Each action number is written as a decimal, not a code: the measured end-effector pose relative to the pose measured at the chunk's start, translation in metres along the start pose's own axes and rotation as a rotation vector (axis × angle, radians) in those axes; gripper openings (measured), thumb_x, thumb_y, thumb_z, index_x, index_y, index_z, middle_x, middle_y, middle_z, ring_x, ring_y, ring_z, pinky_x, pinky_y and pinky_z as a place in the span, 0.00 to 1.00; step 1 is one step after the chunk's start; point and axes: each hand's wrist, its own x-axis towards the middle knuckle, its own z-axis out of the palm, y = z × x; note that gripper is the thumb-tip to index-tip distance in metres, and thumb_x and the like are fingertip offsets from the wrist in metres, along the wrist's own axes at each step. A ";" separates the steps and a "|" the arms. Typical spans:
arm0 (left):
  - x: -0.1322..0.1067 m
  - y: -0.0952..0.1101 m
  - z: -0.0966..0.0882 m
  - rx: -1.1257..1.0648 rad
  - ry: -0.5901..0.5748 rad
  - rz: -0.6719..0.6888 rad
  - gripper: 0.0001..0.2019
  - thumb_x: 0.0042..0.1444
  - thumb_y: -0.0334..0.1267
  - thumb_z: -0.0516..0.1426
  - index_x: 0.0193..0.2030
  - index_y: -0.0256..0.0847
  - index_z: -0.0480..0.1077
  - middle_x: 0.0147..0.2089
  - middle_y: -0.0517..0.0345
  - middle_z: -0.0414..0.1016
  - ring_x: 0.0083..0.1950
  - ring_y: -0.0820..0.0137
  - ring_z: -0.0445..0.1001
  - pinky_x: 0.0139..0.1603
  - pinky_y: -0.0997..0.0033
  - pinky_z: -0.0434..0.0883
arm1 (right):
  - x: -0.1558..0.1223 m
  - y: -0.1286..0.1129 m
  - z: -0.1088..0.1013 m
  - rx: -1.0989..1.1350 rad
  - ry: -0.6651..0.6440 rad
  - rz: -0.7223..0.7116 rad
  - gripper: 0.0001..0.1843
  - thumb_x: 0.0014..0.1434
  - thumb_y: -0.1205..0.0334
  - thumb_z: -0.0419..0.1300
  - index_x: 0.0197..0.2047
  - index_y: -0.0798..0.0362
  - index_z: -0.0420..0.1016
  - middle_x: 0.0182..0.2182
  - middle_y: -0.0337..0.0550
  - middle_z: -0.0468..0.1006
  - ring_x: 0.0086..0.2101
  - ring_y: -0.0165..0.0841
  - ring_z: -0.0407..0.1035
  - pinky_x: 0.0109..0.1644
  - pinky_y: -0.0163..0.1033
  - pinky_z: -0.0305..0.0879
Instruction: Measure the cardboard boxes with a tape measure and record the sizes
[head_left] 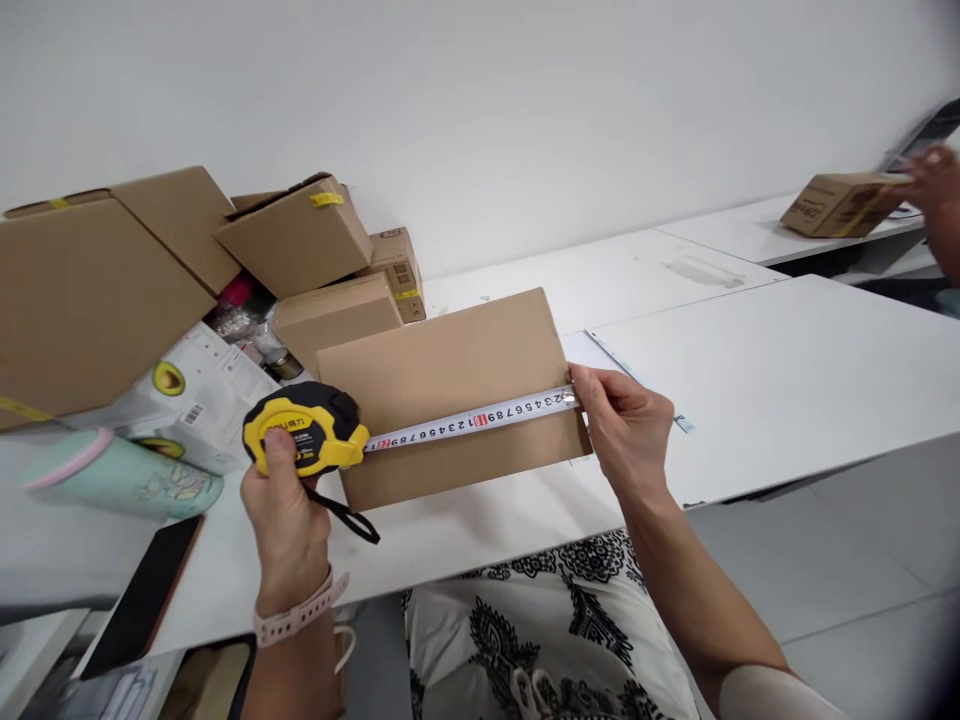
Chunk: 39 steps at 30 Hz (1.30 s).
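My left hand [285,500] is closed around a yellow and black tape measure [300,430], thumb on its face and a black wrist strap hanging below. From its mouth the white blade [465,420] runs across the top of a brown cardboard box [450,350] lying on the white table. At the box's right edge, my right hand [626,410] pinches the blade's end between thumb and fingers. The blade lies roughly along the box's longer side, with black numbers and red marks facing up. The fingertips of my right hand are partly hidden behind the box edge.
Several cardboard boxes [300,240] are piled at the back left, beside a white avocado-print box [187,390]. A mint tumbler [135,475] lies near a dark phone [142,595]. At far right, another person's hand [937,185] touches a small carton [840,205].
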 end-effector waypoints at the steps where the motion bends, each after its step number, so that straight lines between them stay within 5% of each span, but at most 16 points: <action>1: -0.004 0.005 0.004 0.028 0.004 -0.021 0.18 0.52 0.51 0.66 0.42 0.40 0.77 0.42 0.60 0.80 0.41 0.68 0.79 0.40 0.70 0.80 | 0.002 0.000 -0.002 -0.006 -0.018 0.014 0.17 0.59 0.45 0.64 0.33 0.49 0.84 0.28 0.41 0.81 0.30 0.36 0.71 0.34 0.42 0.67; 7: -0.005 -0.005 0.017 0.180 -0.017 -0.159 0.21 0.49 0.50 0.67 0.43 0.36 0.77 0.39 0.55 0.80 0.34 0.68 0.79 0.34 0.68 0.81 | 0.017 0.041 0.001 0.074 -0.159 0.194 0.19 0.56 0.45 0.66 0.25 0.52 0.75 0.22 0.37 0.71 0.25 0.29 0.61 0.29 0.38 0.57; 12: 0.012 -0.018 0.030 0.210 -0.001 -0.177 0.24 0.48 0.52 0.67 0.44 0.34 0.77 0.38 0.53 0.80 0.31 0.69 0.79 0.29 0.71 0.78 | 0.042 0.057 0.018 0.180 -0.226 0.204 0.17 0.51 0.47 0.69 0.29 0.52 0.76 0.27 0.39 0.75 0.30 0.31 0.65 0.35 0.38 0.63; 17: 0.026 -0.029 0.039 0.247 -0.044 -0.251 0.26 0.47 0.53 0.67 0.44 0.32 0.78 0.35 0.50 0.81 0.25 0.71 0.76 0.23 0.75 0.72 | 0.065 0.070 0.032 0.343 -0.418 0.288 0.22 0.51 0.41 0.68 0.42 0.49 0.81 0.48 0.45 0.80 0.46 0.39 0.73 0.49 0.44 0.70; 21: 0.030 -0.033 0.040 0.239 -0.073 -0.265 0.24 0.47 0.51 0.67 0.44 0.32 0.78 0.35 0.49 0.82 0.27 0.68 0.78 0.24 0.73 0.74 | 0.080 0.080 0.029 0.350 -0.693 0.217 0.26 0.54 0.41 0.68 0.53 0.41 0.80 0.71 0.40 0.59 0.66 0.45 0.58 0.65 0.49 0.62; 28: 0.029 -0.036 0.038 0.257 -0.051 -0.255 0.23 0.49 0.52 0.66 0.44 0.33 0.78 0.35 0.50 0.81 0.29 0.66 0.80 0.28 0.68 0.78 | 0.102 0.075 0.023 0.227 -0.964 0.155 0.20 0.53 0.48 0.71 0.50 0.37 0.82 0.73 0.34 0.52 0.70 0.49 0.51 0.67 0.58 0.62; 33: 0.049 -0.033 0.023 0.129 -0.012 -0.138 0.21 0.48 0.50 0.68 0.41 0.35 0.77 0.36 0.54 0.81 0.32 0.69 0.80 0.37 0.62 0.82 | 0.103 0.074 0.020 0.137 -0.955 0.151 0.16 0.56 0.50 0.69 0.48 0.37 0.83 0.73 0.33 0.54 0.69 0.50 0.53 0.66 0.59 0.62; 39: 0.079 -0.034 -0.030 -0.066 -0.033 0.005 0.30 0.32 0.58 0.73 0.38 0.40 0.76 0.35 0.60 0.80 0.35 0.69 0.79 0.40 0.67 0.81 | 0.102 0.076 0.022 0.089 -0.969 0.158 0.16 0.57 0.49 0.68 0.49 0.37 0.82 0.73 0.32 0.52 0.69 0.53 0.52 0.65 0.59 0.64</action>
